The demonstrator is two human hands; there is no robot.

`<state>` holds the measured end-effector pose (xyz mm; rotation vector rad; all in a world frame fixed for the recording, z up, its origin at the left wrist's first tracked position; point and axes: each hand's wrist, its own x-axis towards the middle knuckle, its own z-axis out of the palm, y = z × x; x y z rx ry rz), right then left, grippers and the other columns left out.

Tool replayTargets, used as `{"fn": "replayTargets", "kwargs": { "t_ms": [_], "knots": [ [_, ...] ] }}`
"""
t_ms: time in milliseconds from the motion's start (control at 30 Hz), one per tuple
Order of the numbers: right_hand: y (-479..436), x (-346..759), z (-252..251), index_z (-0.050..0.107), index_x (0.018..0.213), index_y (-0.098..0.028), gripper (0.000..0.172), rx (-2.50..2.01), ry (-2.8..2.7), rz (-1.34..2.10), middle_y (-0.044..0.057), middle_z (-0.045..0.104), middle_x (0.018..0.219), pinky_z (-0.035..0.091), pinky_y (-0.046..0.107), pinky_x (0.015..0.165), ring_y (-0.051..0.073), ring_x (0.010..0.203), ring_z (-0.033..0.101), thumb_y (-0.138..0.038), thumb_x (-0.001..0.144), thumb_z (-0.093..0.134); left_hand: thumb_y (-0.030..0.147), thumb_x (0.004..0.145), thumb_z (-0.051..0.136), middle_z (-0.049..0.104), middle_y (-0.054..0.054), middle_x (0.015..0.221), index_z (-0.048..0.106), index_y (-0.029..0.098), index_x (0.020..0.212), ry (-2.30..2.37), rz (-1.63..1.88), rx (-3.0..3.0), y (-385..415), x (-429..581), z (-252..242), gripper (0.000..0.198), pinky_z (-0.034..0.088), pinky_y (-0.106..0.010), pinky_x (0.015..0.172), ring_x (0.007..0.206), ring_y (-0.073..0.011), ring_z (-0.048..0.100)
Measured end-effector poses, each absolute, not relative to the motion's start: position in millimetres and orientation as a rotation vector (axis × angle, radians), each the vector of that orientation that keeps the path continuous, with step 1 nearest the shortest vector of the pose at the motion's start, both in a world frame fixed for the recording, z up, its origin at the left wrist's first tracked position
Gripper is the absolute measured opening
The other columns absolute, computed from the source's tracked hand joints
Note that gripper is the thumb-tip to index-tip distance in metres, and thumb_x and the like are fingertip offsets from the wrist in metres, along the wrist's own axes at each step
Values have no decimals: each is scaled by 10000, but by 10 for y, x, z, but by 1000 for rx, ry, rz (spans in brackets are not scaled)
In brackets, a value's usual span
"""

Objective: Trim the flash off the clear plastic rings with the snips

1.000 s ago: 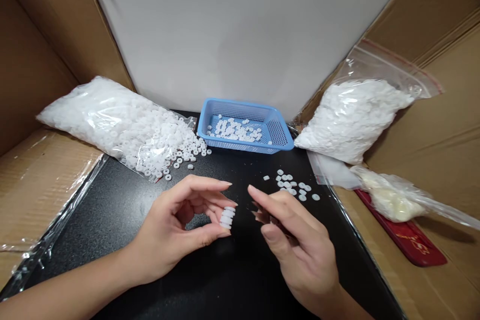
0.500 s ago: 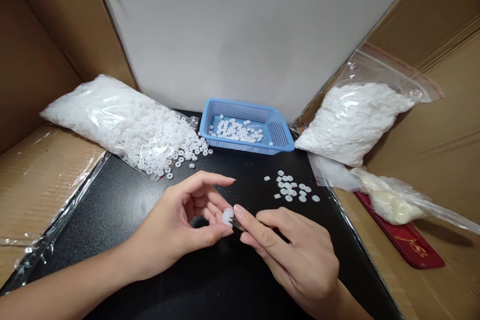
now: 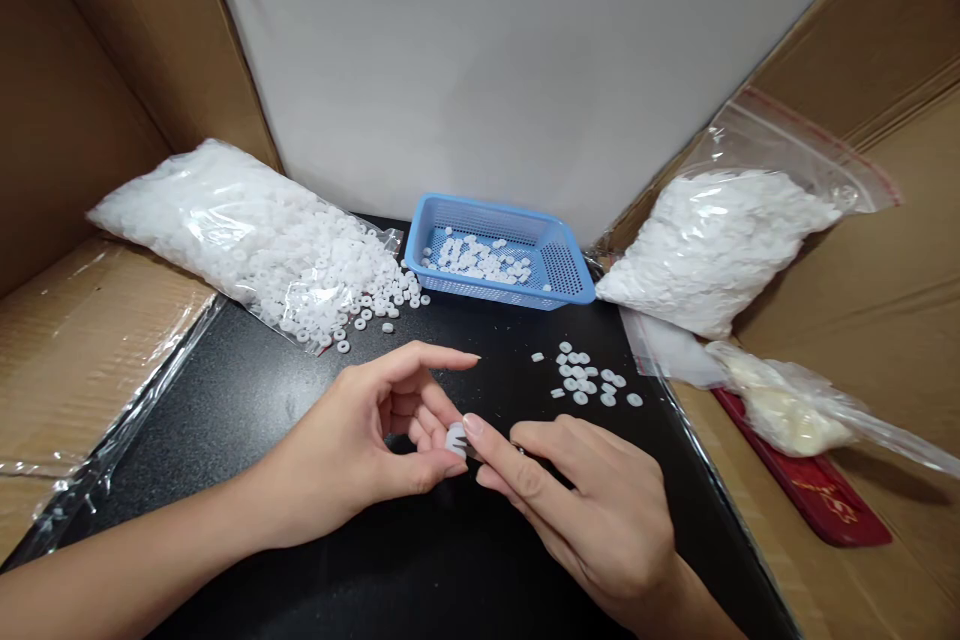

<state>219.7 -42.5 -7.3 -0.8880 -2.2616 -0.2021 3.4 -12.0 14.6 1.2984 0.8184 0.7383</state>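
My left hand [image 3: 367,430] pinches a small white plastic ring [image 3: 453,436] between its thumb and fingers, while its index finger stretches out above. Closed round a thin metal tool, my right hand [image 3: 592,495] presses its index finger along it. The grey pointed tip of the metal tool [image 3: 470,454] touches the ring; most of the tool is hidden in the hand, so its kind does not show. Beyond my right hand lies a loose group of white plastic rings [image 3: 581,382] on the black table [image 3: 360,580].
A blue basket [image 3: 577,288] holding white pieces stands against the back wall. On the left, a clear bag [image 3: 217,220] spills white rings. A zip bag [image 3: 724,250] of white pieces leans at the right, near a knotted bag [image 3: 795,415] and a red case [image 3: 840,505].
The metal tip has pushed slightly further left over the white ring, with my right index fingertip shifting left too. The surroundings shift slightly as the camera moves.
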Motion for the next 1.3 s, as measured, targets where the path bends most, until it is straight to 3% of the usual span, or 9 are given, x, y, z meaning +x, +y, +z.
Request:
{"fn": "replayTargets", "kwargs": {
  "t_ms": [300,533,800,1300],
  "knots": [
    [-452,2200,-71,710,1200,-156,229,-878,-2287,-181,-5,666,679,317,286,561,126,580,474,-200,1024,571,92,801,738,671,42,843,587,254,1290,846,660,1321,-141,29,145,537,511,-236,689,702,-92,614],
    [-437,2211,-73,731,1169,-158,229,-887,-2294,-134,-3,677,680,379,254,563,108,567,536,-203,1030,556,91,797,750,671,46,848,585,255,1290,835,666,1302,-128,24,146,545,515,-225,698,702,-82,615],
    [-434,2200,-82,739,1162,-151,233,-897,-2266,-122,6,664,674,414,238,556,105,566,562,-204,1026,557,154,798,787,694,-9,894,592,216,1282,816,717,1281,-114,27,147,526,552,-270,735,762,-127,654],
    [-450,2201,-76,720,1173,-162,217,-888,-2287,-188,-16,648,639,346,268,535,112,540,484,-191,1021,568,101,794,762,693,17,855,585,221,1297,807,682,1277,-124,25,186,547,529,-238,714,723,-103,629]
  ]
}}
